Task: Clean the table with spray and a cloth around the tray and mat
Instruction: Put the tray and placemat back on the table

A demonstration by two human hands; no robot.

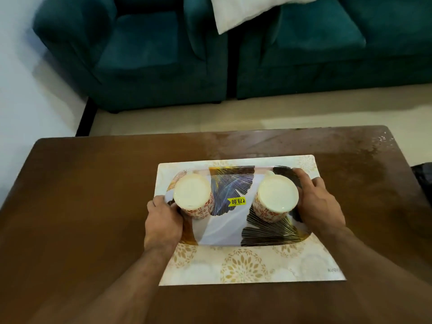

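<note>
On the brown table [81, 206], a cream mat [245, 265] with gold flower prints lies near the middle, and a patterned tray [224, 228] sits on top of it. Two cups stand on the tray: the left cup [192, 195] and the right cup [275, 195], both seen from above and apart from each other. A yellow price sticker [237, 201] lies on the tray between them.

Hand state:
- Left hand [163, 220]: closed on the left short edge of the tray, thumb on the rim beside the left cup.
- Right hand [318, 206]: closed on the right short edge of the tray, fingers spread over the rim beside the right cup.

Whether the tray is lifted clear of the mat or resting on it cannot be told from this view.

Progress, as a judgement:
- The far right part of the table shows a dull, wet-looking film with small droplets near the corner. This suggests spray has been applied there and perhaps wiped.
- The left and near parts of the table look dry and even in tone; it cannot be told whether they have been cleaned.
- No spray bottle and no cloth are in view.
- The two-handed hold suggests the tray is being moved or set in place, either to expose the surface beneath or to restore it after wiping.

Beyond the table stand a teal sofa [140, 54] and a white cushion [245, 10].
</note>
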